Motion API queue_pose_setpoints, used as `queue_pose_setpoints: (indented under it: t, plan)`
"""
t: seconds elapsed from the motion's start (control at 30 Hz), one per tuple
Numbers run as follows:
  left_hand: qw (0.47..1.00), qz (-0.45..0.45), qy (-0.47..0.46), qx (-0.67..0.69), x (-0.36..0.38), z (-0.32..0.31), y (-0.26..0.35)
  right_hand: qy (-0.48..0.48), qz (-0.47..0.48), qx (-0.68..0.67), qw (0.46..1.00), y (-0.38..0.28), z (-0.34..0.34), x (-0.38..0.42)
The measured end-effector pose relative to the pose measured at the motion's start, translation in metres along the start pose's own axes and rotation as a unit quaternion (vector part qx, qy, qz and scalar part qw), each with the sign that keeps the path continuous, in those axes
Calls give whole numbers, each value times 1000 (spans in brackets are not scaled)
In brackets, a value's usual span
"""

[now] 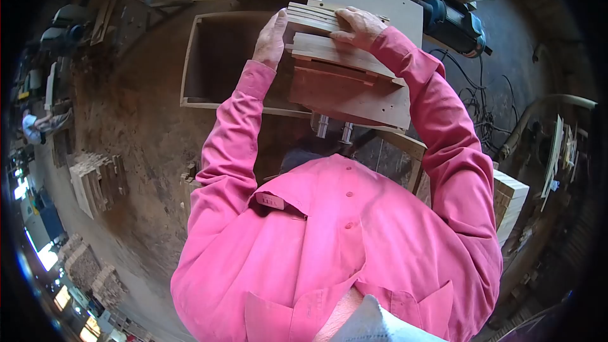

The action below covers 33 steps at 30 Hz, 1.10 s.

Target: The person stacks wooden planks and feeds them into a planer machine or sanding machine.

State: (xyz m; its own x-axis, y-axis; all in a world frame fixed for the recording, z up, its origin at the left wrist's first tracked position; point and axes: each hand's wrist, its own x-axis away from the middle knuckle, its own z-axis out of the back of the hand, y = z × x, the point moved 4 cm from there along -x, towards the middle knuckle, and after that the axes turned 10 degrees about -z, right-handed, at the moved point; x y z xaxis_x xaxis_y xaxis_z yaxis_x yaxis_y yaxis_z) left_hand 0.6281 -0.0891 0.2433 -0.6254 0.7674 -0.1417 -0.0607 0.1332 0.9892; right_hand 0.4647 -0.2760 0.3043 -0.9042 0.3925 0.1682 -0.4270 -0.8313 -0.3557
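A small stack of light wooden strips (311,18) lies on the machine table (396,16), side by side. My right hand (360,27) reaches over their right part, its fingers closed on the strips. At the strips' left ends is my left hand (272,39), upright with fingers stretched out and flat, its palm side against or very close to the ends. Nearer my body, a wooden fence board (342,52) runs along the table, apart from the strips. Below it shows a reddish-brown metal front plate (345,92).
An open wooden box (190,63) stands left of the machine. A blue motor (453,25) is mounted at the right, with black cables (484,104) on the floor. Stacked wood pieces (98,180) stand at the left, where another person (35,126) sits far off.
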Motion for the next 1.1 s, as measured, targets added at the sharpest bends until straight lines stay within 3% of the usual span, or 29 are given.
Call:
queue_pose_setpoints:
  t: [0.1,0.3,0.37,0.5,0.63,0.77,0.97,1.1]
  plan:
    - [991,56,-18,116,-4,4,-26,2,-2,-30,1000,10,0,11]
    - [995,51,-80,42,16,-17,0,25,2,-28,999,45,-9,33]
    - [992,80,-2,93,13,-21,5,32,0,-23,999,44,-6,37]
    - [991,84,-35,100,2,-24,-2,79,-21,24,996,31,-8,36]
    - [990,22,-140,-1,-1,-26,2,113,-106,67,986,-19,-2,41]
    - [977,39,-210,-26,-8,-17,-2,221,-96,64,968,-32,-25,45]
    - [965,59,-235,-101,-4,2,-4,261,-94,41,960,-28,-34,53]
    - [960,5,-211,-185,-7,12,-3,263,-99,40,959,-20,-36,56]
